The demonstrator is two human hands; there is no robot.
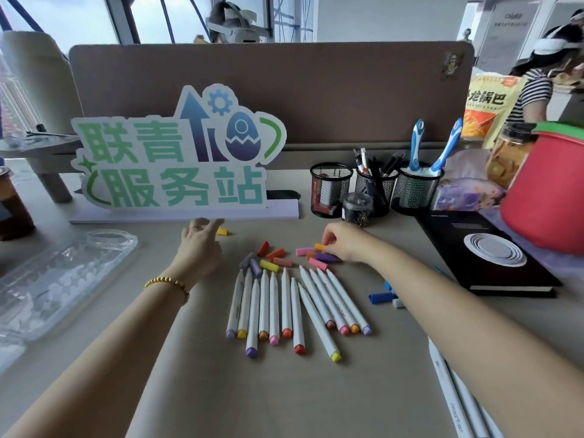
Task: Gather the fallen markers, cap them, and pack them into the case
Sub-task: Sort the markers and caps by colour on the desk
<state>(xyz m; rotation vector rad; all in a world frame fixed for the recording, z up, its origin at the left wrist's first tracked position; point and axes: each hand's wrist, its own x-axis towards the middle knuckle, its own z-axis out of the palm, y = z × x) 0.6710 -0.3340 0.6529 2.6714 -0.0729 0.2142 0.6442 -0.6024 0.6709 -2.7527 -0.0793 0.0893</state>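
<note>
Several white markers [284, 308] lie side by side on the desk, uncapped tips pointing away, coloured ends toward me. Loose caps [274, 260] in red, orange, pink, yellow and purple are scattered just beyond them. My right hand [343, 240] pinches an orange cap [319, 247] at the right side of the cap pile. My left hand [200, 238] is open with spread fingers, reaching toward a yellow cap [222, 231] beside the sign's base. The clear plastic marker case [57, 279] lies at the left. More white markers [458, 396] lie at the bottom right, partly under my right arm.
A standing sign [177, 165] blocks the back of the desk. Mesh pen cups [373, 188] stand at the back right, a black book [486, 257] and a red container [546, 197] to the right. Blue caps [380, 297] lie by my right forearm.
</note>
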